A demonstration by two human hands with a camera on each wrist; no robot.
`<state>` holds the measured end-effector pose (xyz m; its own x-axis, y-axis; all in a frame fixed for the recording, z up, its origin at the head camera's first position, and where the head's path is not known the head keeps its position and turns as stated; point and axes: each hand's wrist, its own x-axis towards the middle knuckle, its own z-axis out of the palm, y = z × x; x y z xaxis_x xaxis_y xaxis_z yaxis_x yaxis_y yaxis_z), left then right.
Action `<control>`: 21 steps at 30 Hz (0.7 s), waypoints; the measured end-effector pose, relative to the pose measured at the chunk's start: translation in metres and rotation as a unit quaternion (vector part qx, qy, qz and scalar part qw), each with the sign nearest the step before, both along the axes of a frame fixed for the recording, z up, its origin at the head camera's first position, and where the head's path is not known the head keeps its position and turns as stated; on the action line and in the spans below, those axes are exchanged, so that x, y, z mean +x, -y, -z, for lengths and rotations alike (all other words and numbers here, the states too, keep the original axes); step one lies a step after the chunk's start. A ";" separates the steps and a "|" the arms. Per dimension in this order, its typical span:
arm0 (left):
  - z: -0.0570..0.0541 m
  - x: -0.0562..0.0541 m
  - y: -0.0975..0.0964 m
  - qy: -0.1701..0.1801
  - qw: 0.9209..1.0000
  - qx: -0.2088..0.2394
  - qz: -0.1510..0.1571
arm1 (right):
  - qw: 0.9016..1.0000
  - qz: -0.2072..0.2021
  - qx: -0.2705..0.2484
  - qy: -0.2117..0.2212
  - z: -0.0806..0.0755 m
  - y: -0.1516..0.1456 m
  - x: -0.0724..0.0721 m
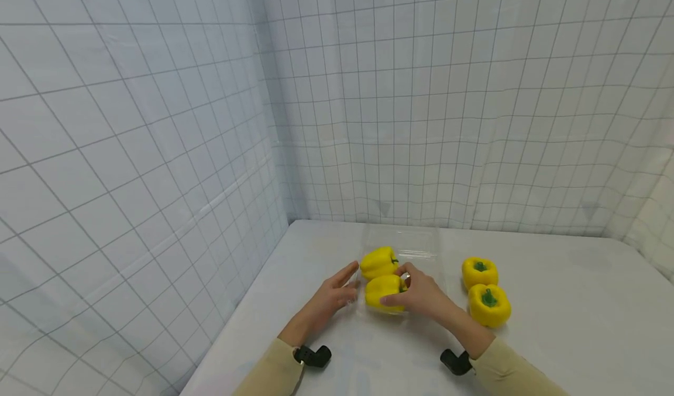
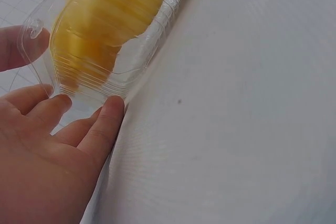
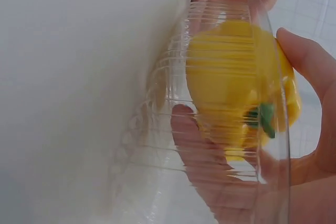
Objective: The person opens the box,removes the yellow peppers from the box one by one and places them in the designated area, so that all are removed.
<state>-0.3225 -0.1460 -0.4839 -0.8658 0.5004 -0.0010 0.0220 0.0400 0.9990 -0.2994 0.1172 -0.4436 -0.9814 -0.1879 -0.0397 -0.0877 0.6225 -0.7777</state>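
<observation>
Two hands: the right grips a yellow pepper; the left, loosely spread, touches the clear container.

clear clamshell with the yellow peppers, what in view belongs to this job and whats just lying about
Job:
clear plastic clamshell, touched by the left hand
front yellow bell pepper, gripped by the right hand
rear yellow bell pepper, inside the clamshell
probably the two loose yellow bell peppers at right

Just there:
white table
grid-patterned sheeting
black wrist-worn devices
</observation>
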 end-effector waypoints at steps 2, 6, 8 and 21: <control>0.000 0.000 0.000 -0.002 1.000 0.000 0.002 | 1.000 0.000 -0.007 -0.007 -0.001 -0.001 0.001; 0.001 -0.001 0.000 -0.005 1.000 0.000 0.005 | 1.000 0.000 -0.012 -0.018 -0.005 -0.003 0.003; 0.001 -0.001 0.000 -0.003 1.000 0.000 0.003 | 1.000 0.001 -0.011 -0.021 -0.007 -0.004 0.005; -0.001 -0.002 -0.001 0.005 1.000 0.002 -0.009 | 0.997 -0.005 -0.016 -0.072 -0.022 -0.020 0.015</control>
